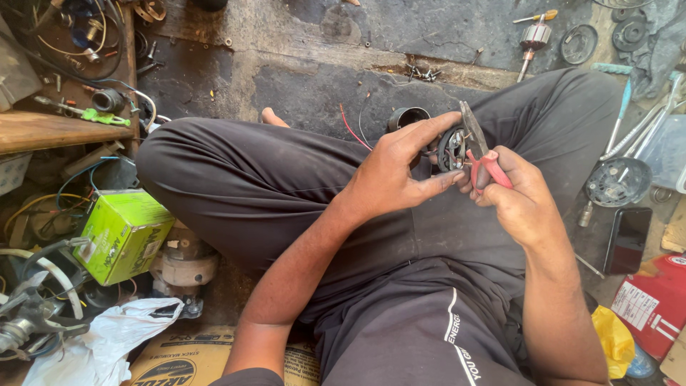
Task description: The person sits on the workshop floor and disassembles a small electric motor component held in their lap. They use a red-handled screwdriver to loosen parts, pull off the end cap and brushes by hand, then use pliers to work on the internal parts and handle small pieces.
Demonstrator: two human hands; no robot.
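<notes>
My left hand [396, 171] grips a small round metal motor part [451, 147] between thumb and fingers, above my crossed legs in dark trousers. My right hand [516, 193] is closed around the red handles of a pair of pliers [480, 154], whose grey jaws reach up against the motor part. A thin red wire [351, 130] and a black ring-shaped part [407, 116] lie on the floor just beyond my left hand.
A green box [123, 234] and a white plastic bag [114, 336] lie at the left, beside a wooden shelf [43, 129] with tools. A motor armature [534, 37], round metal covers [616, 182], a dark phone [629, 239] and a red can [654, 300] crowd the right.
</notes>
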